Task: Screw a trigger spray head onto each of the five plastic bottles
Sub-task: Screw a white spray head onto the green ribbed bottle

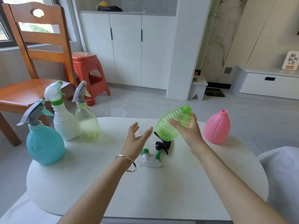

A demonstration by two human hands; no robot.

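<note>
Starting at my left, three bottles stand capped on the tabletop: the blue bottle, the white bottle and the clear bottle, each with a trigger head on. So I judge three of five done and the fourth in hand.

My left hand hovers above the middle of the tabletop, fingers spread and holding nothing. Just below and to its right lie the two loose heads, the white-and-green spray head nearer me and the black spray head beyond it, partly under the lifted bottle.

My right hand wraps the green ribbed bottle near its shoulder, tilted off the tabletop with its neck pointing up and away. Further right the pink bottle stands bare-necked.

Next I would drop the left hand onto one head — which fits I cannot tell — and turn the neck toward it.
</note>
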